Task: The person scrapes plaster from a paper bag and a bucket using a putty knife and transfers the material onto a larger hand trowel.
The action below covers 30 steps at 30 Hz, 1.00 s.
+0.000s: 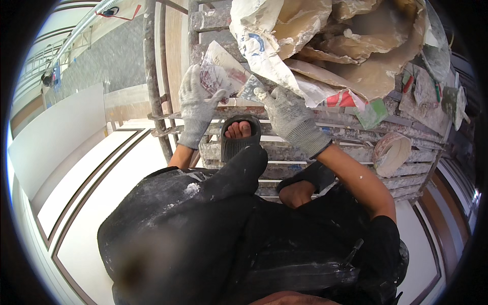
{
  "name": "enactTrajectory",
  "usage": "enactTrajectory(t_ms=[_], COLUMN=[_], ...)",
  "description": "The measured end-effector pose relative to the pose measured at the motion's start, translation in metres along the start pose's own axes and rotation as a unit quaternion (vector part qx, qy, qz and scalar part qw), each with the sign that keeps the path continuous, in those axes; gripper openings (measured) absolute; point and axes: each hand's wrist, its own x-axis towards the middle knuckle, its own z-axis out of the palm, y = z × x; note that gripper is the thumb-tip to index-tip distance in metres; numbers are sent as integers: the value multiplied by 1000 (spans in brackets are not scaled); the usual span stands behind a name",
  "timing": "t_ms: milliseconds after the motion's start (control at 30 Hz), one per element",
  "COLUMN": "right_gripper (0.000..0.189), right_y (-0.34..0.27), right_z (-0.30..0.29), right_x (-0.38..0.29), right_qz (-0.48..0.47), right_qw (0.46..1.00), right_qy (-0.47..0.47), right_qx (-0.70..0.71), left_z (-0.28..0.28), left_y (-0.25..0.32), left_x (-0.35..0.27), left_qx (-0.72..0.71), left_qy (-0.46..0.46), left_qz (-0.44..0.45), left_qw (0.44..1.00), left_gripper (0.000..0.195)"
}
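Note:
My left hand (196,101), in a grey knit glove, has its fingers straight along the left side of a broad putty knife (222,70). Its thumb lies over the knife's narrow lower end. White and dark red smears coat the blade, which points away from me. Close by on the right, my right hand (291,112), gloved alike, grips a smaller metal scraper (249,88). The scraper's blade meets or overlaps the broad knife's right edge; actual contact is unclear. A lump of white putty (260,93) clings to a right fingertip. The scraper's handle is hidden in the glove.
A torn paper sack (343,49) stands beyond my right hand. My sandalled feet rest on the slatted scaffold platform (343,152). A roll of tape (392,153) lies at right, near a green-marked scrap (371,114) and stained boards (423,95). Scaffold poles (154,76) rise at left.

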Motion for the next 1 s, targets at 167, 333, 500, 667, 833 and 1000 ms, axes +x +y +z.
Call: enactTrajectory(t_ms=[167, 333, 500, 667, 833, 1000], right_gripper=[50, 55, 57, 58, 55, 53], right_y=[-6, -28, -33, -41, -40, -37], right_z=[-4, -16, -9, -20, -15, 1], right_x=[0, 15, 23, 30, 25, 26], right_qz=[-1, 21, 31, 51, 47, 20], right_qw=[999, 993, 993, 983, 988, 992], right_qy=[3, -33, -51, -118, -80, -2], right_qx=[-53, -107, -100, -133, -127, -123], left_z=[13, 8, 15, 18, 12, 13], left_y=[-22, -27, -31, -31, -34, -31], left_x=[-3, -9, -9, -7, -10, -7], left_qx=[2, 11, 7, 18, 20, 17], left_qy=[-61, -87, -95, -97, -113, -99], left_qz=[20, 36, 37, 42, 28, 45], left_qw=[998, 996, 995, 994, 993, 994], left_gripper=[95, 96, 97, 96, 97, 92])
